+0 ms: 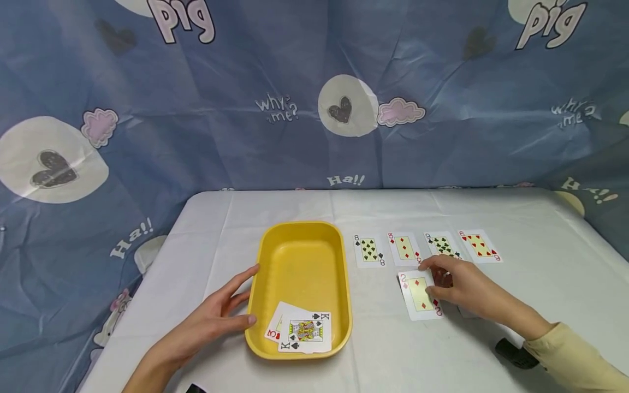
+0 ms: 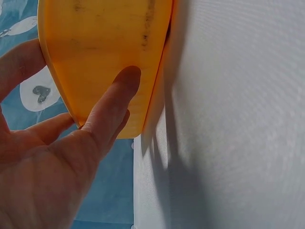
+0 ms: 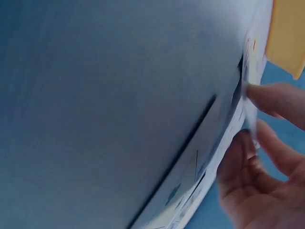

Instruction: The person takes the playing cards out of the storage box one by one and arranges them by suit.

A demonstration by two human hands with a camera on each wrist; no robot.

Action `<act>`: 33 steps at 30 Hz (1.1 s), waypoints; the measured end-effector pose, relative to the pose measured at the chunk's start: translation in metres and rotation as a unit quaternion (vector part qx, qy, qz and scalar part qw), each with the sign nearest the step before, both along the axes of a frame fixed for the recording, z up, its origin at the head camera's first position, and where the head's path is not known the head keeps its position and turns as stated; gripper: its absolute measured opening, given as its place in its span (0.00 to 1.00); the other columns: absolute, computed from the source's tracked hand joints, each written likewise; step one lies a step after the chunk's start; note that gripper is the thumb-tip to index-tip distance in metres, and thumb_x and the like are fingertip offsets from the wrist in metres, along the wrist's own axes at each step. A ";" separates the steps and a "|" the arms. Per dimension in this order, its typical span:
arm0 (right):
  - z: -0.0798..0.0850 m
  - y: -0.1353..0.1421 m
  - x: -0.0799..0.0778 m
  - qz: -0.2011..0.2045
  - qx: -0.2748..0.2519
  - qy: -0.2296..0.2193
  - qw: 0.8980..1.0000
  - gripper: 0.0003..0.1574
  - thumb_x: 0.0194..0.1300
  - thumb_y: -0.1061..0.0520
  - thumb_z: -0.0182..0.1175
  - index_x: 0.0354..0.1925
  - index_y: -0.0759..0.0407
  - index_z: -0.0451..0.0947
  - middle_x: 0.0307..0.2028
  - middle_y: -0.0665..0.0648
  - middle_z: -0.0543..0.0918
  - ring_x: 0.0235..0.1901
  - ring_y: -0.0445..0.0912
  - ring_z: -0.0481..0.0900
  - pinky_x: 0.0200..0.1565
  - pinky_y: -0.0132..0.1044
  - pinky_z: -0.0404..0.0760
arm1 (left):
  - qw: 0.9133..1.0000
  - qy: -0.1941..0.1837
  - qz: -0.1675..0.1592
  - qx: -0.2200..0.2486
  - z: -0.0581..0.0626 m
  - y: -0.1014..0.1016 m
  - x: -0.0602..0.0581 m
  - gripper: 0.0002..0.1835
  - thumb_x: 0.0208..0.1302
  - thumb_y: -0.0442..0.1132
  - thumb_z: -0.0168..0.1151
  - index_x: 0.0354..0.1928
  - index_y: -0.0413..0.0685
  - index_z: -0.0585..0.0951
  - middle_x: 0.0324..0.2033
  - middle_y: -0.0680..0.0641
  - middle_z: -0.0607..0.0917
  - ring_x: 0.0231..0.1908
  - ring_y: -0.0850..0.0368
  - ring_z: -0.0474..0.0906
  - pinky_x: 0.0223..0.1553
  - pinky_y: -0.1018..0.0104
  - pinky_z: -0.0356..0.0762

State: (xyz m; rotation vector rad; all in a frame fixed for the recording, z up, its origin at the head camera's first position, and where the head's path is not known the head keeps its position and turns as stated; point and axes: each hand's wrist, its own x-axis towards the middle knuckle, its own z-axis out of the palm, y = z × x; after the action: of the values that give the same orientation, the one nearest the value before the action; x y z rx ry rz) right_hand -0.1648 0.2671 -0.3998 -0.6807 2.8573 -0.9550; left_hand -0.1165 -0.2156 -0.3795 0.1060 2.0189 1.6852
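My right hand (image 1: 467,286) pinches the two of diamonds (image 1: 419,297) by its right side. In the right wrist view that card (image 3: 250,86) is seen nearly edge-on between thumb and fingers, tilted off the table. Another card (image 3: 183,191) lies close by, mostly hidden under the hand in the head view. My left hand (image 1: 206,325) rests against the left side of a yellow tray (image 1: 347,295), fingers spread and fairly straight, the thumb along its outer wall. In the tray a king of spades (image 1: 304,332) overlaps a red three (image 1: 281,318).
Beyond my right hand lie an eight of spades (image 1: 369,251), a three of diamonds (image 1: 405,248), a nine of clubs (image 1: 441,244) and a six of hearts (image 1: 480,245) in a row. A white cloth covers the table (image 1: 383,360); a blue printed curtain (image 1: 295,158) hangs behind.
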 end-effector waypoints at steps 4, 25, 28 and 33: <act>-0.001 0.002 -0.002 0.008 0.056 0.027 0.998 0.23 0.54 0.59 0.74 0.49 0.51 0.81 0.38 0.47 0.74 0.35 0.41 0.71 0.36 0.33 0.72 | 1.000 0.004 -0.002 -0.004 0.000 0.000 0.001 0.46 0.61 0.41 0.69 0.76 0.69 0.55 0.75 0.54 0.50 0.73 0.47 0.50 0.68 0.40 0.51; 0.025 -0.136 0.000 0.271 -0.235 0.064 0.931 0.20 0.69 0.66 0.59 0.57 0.52 0.76 0.55 0.52 0.78 0.53 0.48 0.76 0.51 0.40 0.79 | 1.000 0.018 -0.008 0.003 0.000 -0.001 0.001 0.45 0.62 0.40 0.69 0.76 0.67 0.56 0.76 0.52 0.51 0.73 0.46 0.52 0.68 0.39 0.50; 0.029 -0.158 -0.001 0.330 -0.183 0.043 0.925 0.19 0.72 0.59 0.58 0.58 0.48 0.74 0.56 0.48 0.77 0.55 0.43 0.75 0.56 0.39 0.75 | 1.000 0.020 -0.004 -0.001 0.000 -0.001 0.001 0.45 0.61 0.40 0.69 0.76 0.67 0.57 0.76 0.51 0.51 0.73 0.45 0.52 0.68 0.38 0.50; 0.034 -0.188 -0.017 0.404 -0.097 -0.034 0.909 0.18 0.74 0.52 0.56 0.60 0.46 0.74 0.57 0.44 0.76 0.57 0.40 0.74 0.57 0.35 0.74 | 1.000 0.019 -0.007 -0.006 0.000 -0.001 0.002 0.45 0.61 0.40 0.69 0.76 0.67 0.56 0.76 0.49 0.52 0.73 0.44 0.51 0.67 0.38 0.51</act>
State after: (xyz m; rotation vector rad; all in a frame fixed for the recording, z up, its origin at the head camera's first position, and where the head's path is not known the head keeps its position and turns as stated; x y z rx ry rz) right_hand -0.1821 0.0792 -0.3661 -1.6177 2.0613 -1.0519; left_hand -0.1144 -0.2166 -0.3793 0.1503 2.0509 1.6739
